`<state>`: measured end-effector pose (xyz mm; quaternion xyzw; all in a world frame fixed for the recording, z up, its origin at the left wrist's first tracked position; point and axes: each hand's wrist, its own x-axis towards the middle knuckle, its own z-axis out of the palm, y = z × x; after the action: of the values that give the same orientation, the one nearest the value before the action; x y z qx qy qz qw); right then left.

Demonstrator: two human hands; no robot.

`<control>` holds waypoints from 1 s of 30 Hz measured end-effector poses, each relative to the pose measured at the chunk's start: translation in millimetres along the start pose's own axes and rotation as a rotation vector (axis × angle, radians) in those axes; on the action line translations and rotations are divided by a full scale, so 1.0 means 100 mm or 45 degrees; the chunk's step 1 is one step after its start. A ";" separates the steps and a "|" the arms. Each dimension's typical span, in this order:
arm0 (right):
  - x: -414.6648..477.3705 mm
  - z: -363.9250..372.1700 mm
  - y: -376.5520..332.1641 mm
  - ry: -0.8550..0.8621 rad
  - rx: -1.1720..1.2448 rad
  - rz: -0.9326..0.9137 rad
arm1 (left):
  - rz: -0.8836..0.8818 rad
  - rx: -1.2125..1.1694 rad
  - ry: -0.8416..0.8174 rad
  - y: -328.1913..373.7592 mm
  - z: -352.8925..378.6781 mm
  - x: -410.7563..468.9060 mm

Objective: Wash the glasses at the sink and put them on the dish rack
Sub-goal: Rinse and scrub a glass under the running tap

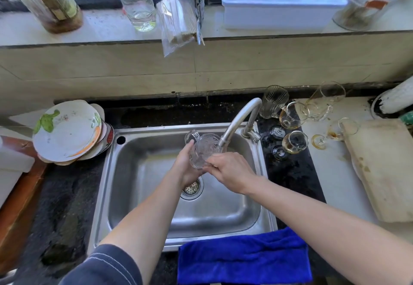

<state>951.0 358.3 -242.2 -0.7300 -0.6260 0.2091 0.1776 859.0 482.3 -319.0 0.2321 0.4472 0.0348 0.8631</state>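
You face a dark stone kitchen counter under a window, with a steel sink (pixel 138 195) set into it. Over the basin, just under the spout of the tap (pixel 237 123), you hold a clear glass mug (pixel 202 148) tipped on its side, its handle pointing up and away from you. Your left hand (pixel 186 168) cups the mug from the left, fingers wrapped round its body. Your right hand (pixel 230 173) meets it from the right, fingers curled onto the mug's near end. Both hands hang above the drain strainer (pixel 192 189).

To the right of the tap, a cluster of dirty glasses (pixel 295 141) stands on the counter, some with brown dregs; a worn cutting board (pixel 384 168) lies beyond them. A stack of plates (pixel 67 132) leans at the sink's left corner. A blue towel (pixel 243 258) drapes over the sink's front edge.
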 end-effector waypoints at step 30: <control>-0.10 -0.05 0.22 0.006 0.023 0.011 | -0.092 0.116 -0.118 0.06 -0.13 0.05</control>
<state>970.3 345.3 -248.7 -0.7317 -0.6203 0.2138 0.1849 852.3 494.2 -326.5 0.2563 0.4159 -0.0277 0.8721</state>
